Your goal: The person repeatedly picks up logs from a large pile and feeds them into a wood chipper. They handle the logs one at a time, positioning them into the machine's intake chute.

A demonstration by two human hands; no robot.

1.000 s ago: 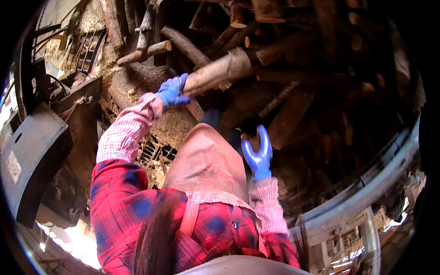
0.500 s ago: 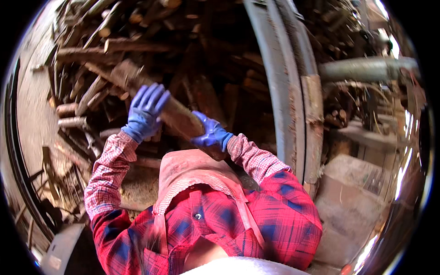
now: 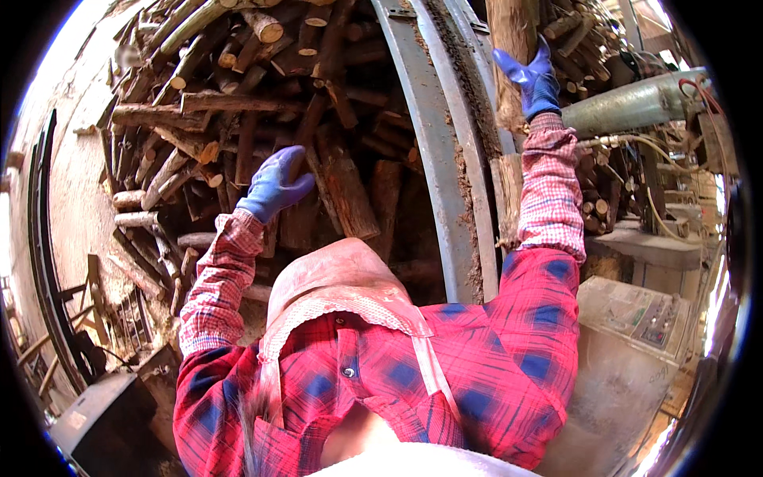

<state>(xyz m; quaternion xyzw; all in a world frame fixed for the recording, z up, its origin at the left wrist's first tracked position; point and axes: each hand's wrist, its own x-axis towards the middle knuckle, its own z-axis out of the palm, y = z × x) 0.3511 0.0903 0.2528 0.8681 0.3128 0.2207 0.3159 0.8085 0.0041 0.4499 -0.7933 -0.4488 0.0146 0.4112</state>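
The right hand point(image 3: 531, 78), spread open, rested against a log point(image 3: 510, 28) beside the grey metal channel point(image 3: 423, 95), apparently positioning it; the left hand point(image 3: 278, 184) hovered empty, loosely open, near stacked firewood point(image 3: 238, 102). Aligning the log seemed to need steady pressure.

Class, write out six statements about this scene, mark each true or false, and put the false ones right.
1. The left hand and right hand both wear gloves. True.
2. The left hand grips a log. False: it is open and holds nothing.
3. The right hand, thumb and fingers spread, overlaps a log in the view. True.
4. The apron is green. False: the apron is pink.
5. A wood pile lies left of the rail. True.
6. The shirt is plain white. False: the shirt is red and blue plaid.
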